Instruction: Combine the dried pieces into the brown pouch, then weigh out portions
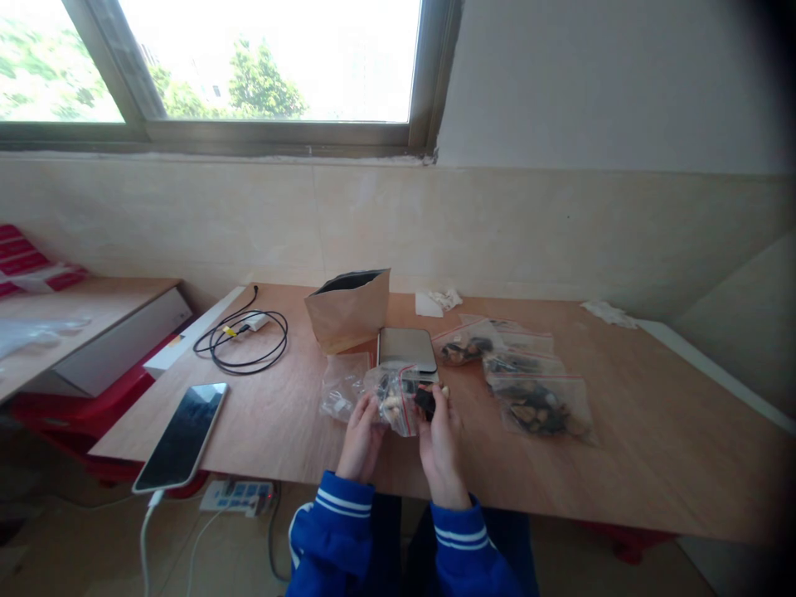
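Note:
My left hand (pixel 362 439) and my right hand (pixel 440 448) both grip a clear zip bag (pixel 393 403) above the plywood table's front edge (pixel 298 473). The bag holds dark and pale chunks, and a dark piece shows by my right fingers. Just behind my hands lies a flat steel-topped scale (pixel 407 350). To its left stands a kraft paper pouch (pixel 347 309) with a black lining, and a crumpled clear bag (pixel 342 386) lies near my left hand. Several filled zip bags (pixel 540 406) lie to the right.
A smartphone (pixel 182 437) lies at the table's left, its charging cable running down to the floor. Behind it sits a coiled black cable (pixel 242 342) with a small adapter. Tissue scraps (pixel 439 303) lie by the tiled wall. A power strip (pixel 236 496) sits below the table edge.

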`<action>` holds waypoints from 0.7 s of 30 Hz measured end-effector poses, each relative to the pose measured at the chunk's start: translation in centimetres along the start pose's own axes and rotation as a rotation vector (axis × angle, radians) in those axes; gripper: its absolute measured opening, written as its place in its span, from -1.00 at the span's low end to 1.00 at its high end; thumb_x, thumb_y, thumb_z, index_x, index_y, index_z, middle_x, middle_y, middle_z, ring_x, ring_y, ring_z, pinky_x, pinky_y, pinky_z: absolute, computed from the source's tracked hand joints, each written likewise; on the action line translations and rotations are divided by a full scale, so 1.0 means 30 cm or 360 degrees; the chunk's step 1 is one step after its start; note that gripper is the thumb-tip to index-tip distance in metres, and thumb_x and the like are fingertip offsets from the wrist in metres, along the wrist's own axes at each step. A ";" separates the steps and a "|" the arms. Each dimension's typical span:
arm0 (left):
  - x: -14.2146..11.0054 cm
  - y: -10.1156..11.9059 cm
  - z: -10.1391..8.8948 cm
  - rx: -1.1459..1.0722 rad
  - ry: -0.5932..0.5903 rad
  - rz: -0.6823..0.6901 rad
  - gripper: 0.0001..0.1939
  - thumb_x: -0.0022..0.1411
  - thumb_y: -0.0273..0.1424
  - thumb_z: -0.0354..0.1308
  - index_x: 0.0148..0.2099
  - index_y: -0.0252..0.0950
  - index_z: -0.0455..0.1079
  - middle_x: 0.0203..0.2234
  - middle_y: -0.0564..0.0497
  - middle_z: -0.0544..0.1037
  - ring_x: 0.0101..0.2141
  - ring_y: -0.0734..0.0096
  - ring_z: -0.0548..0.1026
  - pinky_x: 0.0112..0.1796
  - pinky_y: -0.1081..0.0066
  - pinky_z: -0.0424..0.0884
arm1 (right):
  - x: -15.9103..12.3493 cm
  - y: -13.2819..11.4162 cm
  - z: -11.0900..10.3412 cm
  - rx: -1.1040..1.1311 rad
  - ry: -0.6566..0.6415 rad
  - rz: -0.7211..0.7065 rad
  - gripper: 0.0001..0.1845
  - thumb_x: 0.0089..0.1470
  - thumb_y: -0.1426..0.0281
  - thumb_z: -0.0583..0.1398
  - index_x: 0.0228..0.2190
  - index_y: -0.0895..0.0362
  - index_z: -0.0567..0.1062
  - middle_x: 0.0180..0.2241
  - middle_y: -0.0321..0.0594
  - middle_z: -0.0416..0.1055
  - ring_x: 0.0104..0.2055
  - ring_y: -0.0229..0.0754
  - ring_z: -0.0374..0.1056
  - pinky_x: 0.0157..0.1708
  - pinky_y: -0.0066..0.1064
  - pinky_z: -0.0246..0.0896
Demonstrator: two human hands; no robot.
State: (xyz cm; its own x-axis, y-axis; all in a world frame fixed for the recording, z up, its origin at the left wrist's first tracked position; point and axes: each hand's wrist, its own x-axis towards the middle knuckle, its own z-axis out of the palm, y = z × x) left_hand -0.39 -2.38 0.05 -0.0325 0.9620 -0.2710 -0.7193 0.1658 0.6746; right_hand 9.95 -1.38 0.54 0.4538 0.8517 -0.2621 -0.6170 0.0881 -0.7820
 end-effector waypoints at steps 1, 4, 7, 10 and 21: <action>0.001 0.006 -0.001 -0.0025 -0.0003 -0.0003 -0.78 0.07 -0.47 0.22 -0.16 -0.29 0.46 -0.26 -0.03 0.57 -0.27 0.37 0.51 -0.25 0.43 0.40 | 0.001 -0.006 -0.002 0.0039 0.0017 0.0010 -0.70 -0.12 0.16 0.25 -0.41 0.13 0.43 -0.44 -0.35 0.44 -0.44 -0.30 0.38 -0.52 -0.51 0.26; 0.009 0.034 -0.005 -0.0099 -0.0043 -0.0010 -0.80 0.14 -0.48 0.16 -0.14 -0.33 0.45 -0.21 -0.06 0.57 -0.21 0.34 0.51 -0.21 0.41 0.41 | 0.005 -0.020 -0.007 0.0152 0.0021 0.0023 -0.74 -0.11 0.20 0.25 -0.40 0.13 0.44 -0.42 -0.37 0.42 -0.44 -0.36 0.35 -0.54 -0.58 0.23; 0.024 0.071 -0.020 -0.0145 -0.0040 0.0004 -0.78 0.20 -0.45 0.10 -0.10 -0.37 0.43 -0.20 -0.11 0.57 -0.19 0.29 0.52 -0.18 0.37 0.42 | 0.009 -0.030 -0.010 0.0301 0.0012 0.0087 -0.75 -0.10 0.25 0.27 -0.39 0.13 0.43 -0.38 -0.37 0.42 -0.43 -0.38 0.35 -0.54 -0.59 0.23; 0.045 0.098 -0.055 -0.0207 0.0012 0.0001 -0.76 0.21 -0.46 0.06 -0.09 -0.40 0.43 -0.23 -0.13 0.58 -0.21 0.31 0.54 -0.19 0.38 0.44 | 0.013 -0.037 -0.011 0.0476 -0.0003 0.0187 -0.78 -0.10 0.29 0.27 -0.39 0.12 0.40 -0.41 -0.38 0.40 -0.46 -0.40 0.34 -0.55 -0.60 0.23; 0.064 0.118 -0.105 -0.0483 -0.0002 -0.0073 -0.61 0.22 -0.54 -0.06 0.08 -0.39 0.33 -0.23 -0.12 0.59 -0.22 0.33 0.54 -0.24 0.39 0.46 | 0.033 -0.051 -0.010 0.0554 0.0019 0.0226 -0.80 -0.12 0.34 0.26 -0.40 0.10 0.37 -0.46 -0.42 0.41 -0.49 -0.39 0.35 -0.59 -0.60 0.23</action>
State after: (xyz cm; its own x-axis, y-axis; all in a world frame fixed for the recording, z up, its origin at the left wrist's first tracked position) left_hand -5.19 -0.62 -0.24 0.0051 0.9553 -0.2956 -0.8944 0.1366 0.4260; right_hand 11.53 -0.83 1.30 0.3541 0.8622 -0.3624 -0.8550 0.1414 -0.4990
